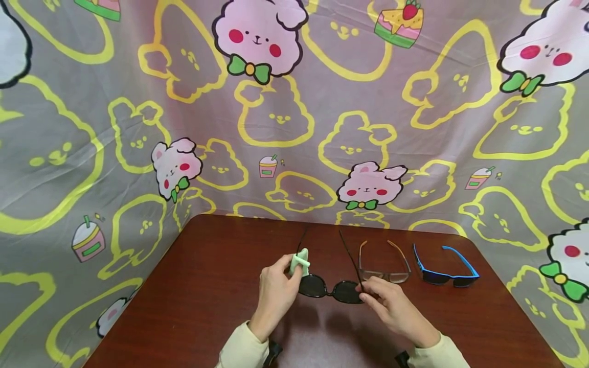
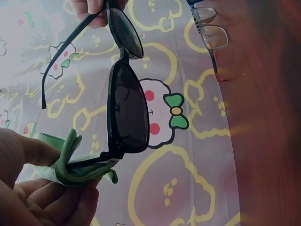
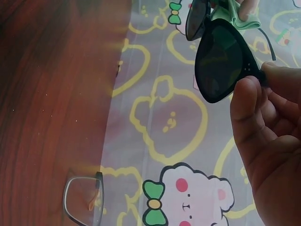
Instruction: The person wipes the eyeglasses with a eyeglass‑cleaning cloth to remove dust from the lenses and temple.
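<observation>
Black sunglasses (image 1: 346, 292) with dark lenses are held up over the table between both hands, their temples spread and pointing away. My left hand (image 1: 279, 290) pinches a pale green cloth (image 1: 301, 261) folded around the temple near its hinge; the left wrist view shows the cloth (image 2: 77, 165) wrapped over that arm, thumb on one side and fingers on the other. With thumb and fingertips my right hand (image 1: 391, 305) pinches the opposite corner of the frame by the hinge. In the right wrist view the near lens (image 3: 221, 63) faces the camera.
On the brown table (image 1: 193, 291), to the right, lie clear glasses (image 1: 398, 277) with tan temples and blue-framed sunglasses (image 1: 448, 276) with dark lenses, both with temples unfolded. A patterned curtain (image 1: 285, 128) stands behind and along the sides of the table.
</observation>
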`<state>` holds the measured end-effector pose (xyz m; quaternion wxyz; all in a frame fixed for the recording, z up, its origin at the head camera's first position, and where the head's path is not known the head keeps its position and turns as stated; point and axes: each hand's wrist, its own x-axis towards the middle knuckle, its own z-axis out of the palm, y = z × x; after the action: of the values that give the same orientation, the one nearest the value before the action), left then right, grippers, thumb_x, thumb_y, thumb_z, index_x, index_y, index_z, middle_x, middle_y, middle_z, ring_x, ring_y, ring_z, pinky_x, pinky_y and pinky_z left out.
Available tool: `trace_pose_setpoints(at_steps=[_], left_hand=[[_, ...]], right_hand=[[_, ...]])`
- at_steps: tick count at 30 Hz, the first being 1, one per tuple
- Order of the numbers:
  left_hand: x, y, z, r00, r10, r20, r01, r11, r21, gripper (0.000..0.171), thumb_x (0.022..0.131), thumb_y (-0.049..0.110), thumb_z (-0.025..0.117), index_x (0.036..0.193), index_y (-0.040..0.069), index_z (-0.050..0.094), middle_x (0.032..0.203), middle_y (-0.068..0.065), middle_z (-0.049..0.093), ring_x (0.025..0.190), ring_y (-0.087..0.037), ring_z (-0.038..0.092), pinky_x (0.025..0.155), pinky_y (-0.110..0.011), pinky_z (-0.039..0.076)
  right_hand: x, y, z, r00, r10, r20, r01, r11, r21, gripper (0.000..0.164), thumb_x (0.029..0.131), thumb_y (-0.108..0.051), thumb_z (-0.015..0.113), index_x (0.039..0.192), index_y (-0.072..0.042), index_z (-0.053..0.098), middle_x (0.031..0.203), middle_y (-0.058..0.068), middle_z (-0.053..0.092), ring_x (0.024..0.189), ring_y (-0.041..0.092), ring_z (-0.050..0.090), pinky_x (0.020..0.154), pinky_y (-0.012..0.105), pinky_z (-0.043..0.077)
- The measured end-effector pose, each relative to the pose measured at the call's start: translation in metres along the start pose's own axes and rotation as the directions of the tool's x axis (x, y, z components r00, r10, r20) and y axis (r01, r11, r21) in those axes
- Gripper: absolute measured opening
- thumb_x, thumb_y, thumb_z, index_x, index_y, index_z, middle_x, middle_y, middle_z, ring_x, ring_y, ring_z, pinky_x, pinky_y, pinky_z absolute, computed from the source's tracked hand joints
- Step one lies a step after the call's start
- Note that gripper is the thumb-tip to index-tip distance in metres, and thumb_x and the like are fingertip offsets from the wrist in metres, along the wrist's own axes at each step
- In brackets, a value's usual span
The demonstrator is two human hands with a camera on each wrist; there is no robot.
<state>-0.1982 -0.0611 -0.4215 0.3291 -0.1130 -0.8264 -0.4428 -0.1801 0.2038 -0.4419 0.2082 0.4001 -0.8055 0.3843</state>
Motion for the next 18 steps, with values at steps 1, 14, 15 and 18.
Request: trace_pose_setpoints(at_steps=[1, 14, 15, 18], left_hand=[[0.0004, 0.0002, -0.0003, 1.0, 0.0, -0.002, 0.0, 1.0, -0.006, 0.013, 0.078, 0.011, 0.07, 0.09, 0.016, 0.073, 0.076, 0.006, 0.07, 0.062, -0.009, 0.062, 0.055, -0.027, 0.047], [0.0054, 0.0007, -0.0048, 1.0, -0.01, -0.027, 0.009, 0.999, -0.038, 0.012, 0.079, 0.011, 0.069, 0.09, 0.015, 0.073, 0.075, 0.004, 0.071, 0.07, -0.006, 0.065, 0.06, -0.031, 0.05], [0.0058, 0.0008, -0.0051, 1.0, -0.008, -0.029, 0.007, 0.999, -0.039, 0.012, 0.079, 0.011, 0.069, 0.09, 0.015, 0.073, 0.076, 0.005, 0.071, 0.07, -0.006, 0.066, 0.061, -0.031, 0.051], [0.0067, 0.0012, -0.0058, 0.999, -0.007, -0.032, 0.006, 0.999, -0.046, 0.012, 0.08, 0.011, 0.069, 0.09, 0.014, 0.073, 0.077, 0.005, 0.071, 0.07, -0.006, 0.066, 0.061, -0.032, 0.051]], right_hand=[[-0.001, 0.0016, 0.0004, 1.0, 0.004, 0.004, -0.004, 1.0, 0.001, 0.032, 0.078, 0.014, 0.066, 0.099, -0.01, 0.063, 0.085, -0.006, 0.057, 0.067, 0.003, 0.049, 0.054, 0.011, 0.042], [-0.0047, 0.0048, 0.0024, 1.0, -0.018, 0.023, 0.017, 1.0, 0.022, 0.029, 0.082, 0.009, 0.065, 0.101, -0.012, 0.063, 0.088, -0.007, 0.057, 0.07, 0.002, 0.051, 0.056, 0.013, 0.043], [-0.0047, 0.0049, 0.0024, 1.0, -0.019, 0.023, 0.018, 1.0, 0.022, 0.029, 0.082, 0.009, 0.065, 0.101, -0.012, 0.063, 0.088, -0.007, 0.057, 0.071, 0.002, 0.051, 0.056, 0.013, 0.043], [-0.0048, 0.0057, 0.0023, 1.0, -0.016, 0.023, 0.016, 1.0, 0.015, 0.029, 0.081, 0.01, 0.065, 0.101, -0.012, 0.063, 0.088, -0.007, 0.057, 0.071, 0.003, 0.051, 0.056, 0.013, 0.044]])
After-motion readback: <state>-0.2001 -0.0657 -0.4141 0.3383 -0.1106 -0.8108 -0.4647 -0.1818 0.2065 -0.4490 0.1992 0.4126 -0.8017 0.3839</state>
